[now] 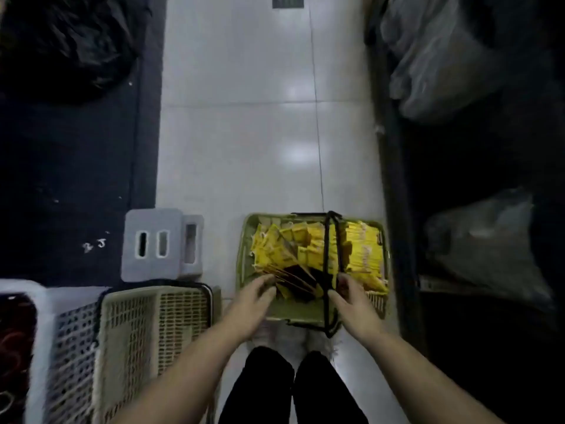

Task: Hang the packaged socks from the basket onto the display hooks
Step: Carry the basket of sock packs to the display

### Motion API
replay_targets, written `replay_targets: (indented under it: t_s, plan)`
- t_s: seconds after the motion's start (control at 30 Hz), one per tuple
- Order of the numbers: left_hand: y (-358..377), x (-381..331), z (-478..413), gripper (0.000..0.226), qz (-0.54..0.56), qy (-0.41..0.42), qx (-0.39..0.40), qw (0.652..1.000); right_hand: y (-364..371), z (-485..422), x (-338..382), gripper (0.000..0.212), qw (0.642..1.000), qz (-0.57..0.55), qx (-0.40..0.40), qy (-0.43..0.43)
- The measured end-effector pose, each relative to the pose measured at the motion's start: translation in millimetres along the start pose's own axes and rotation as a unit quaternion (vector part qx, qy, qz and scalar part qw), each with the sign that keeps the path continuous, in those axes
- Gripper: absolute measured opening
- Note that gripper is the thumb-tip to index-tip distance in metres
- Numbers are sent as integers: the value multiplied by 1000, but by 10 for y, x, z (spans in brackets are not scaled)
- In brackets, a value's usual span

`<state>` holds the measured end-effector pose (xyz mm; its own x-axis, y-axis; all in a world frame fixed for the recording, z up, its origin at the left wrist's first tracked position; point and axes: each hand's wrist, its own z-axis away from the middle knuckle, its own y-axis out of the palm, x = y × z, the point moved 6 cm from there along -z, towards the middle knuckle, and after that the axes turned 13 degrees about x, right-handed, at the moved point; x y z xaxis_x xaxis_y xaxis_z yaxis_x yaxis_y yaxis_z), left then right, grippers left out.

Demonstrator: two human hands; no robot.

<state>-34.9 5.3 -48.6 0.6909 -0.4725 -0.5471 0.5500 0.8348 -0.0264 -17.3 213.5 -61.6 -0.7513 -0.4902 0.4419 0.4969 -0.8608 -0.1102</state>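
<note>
A green basket (247, 258) with black handles stands on the tiled floor just ahead of my feet. It is full of yellow sock packs (363, 255), some stacked on edge at the right, others loose at the left. My left hand (260, 296) reaches into the near left part, fingers curled on a fanned bunch of packs (293, 278) with dark socks showing. My right hand (348, 296) is at the near right part beside the black handle, fingers touching the packs there. No display hooks are in view.
A beige mesh basket (153, 332) and a grey-white one (61, 347) stand at my left. Beyond them is a grey plastic stool (153, 243). Dark shelving with plastic bags (489, 249) lines the right; a dark mat and black bag (61, 41) lie left.
</note>
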Motion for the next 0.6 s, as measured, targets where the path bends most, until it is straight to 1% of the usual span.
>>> replay_targets:
  t_s: [0.07, 0.13, 0.2, 0.23, 0.3, 0.37, 0.4, 0.5, 0.53, 0.57, 0.6]
  plan:
    - [192, 43, -520, 38, 50, -38, 29, 998, -65, -408, -163, 64, 999, 7, -39, 36]
    - [363, 46, -969, 42, 111, -76, 37, 990, -60, -758, -256, 81, 997, -1, -38, 62]
    - [605, 127, -1295, 50, 148, -103, 43, 983, 27, -984, -399, 96, 997, -21, -29, 76]
    - [725, 169, -1427, 53, 159, -113, 55, 979, 55, -1051, -472, 99, 996, -33, -28, 81]
    - [919, 189, -1605, 55, 179, -121, 72, 974, 40, -1104, -546, 98, 994, -59, -52, 74]
    - [1058, 173, -1709, 55, 171, -124, 84, 974, -38, -1100, -668, 86, 988, -109, -89, 65]
    - [1127, 162, -1738, 56, 162, -123, 92, 975, -77, -1068, -731, 76, 985, -130, -97, 58]
    - [1305, 141, -1815, 57, 137, -138, 112, 974, -225, -947, -945, 25, 979, -165, -107, 57]
    - [1359, 128, -1837, 57, 123, -140, 119, 975, -288, -908, -1023, 12, 972, -195, -119, 60]
    - [1399, 112, -1856, 55, 109, -140, 122, 977, -354, -875, -1091, 11, 962, -230, -129, 65]
    - [1425, 92, -1866, 52, 100, -133, 123, 978, -421, -857, -1152, 14, 956, -251, -132, 70]
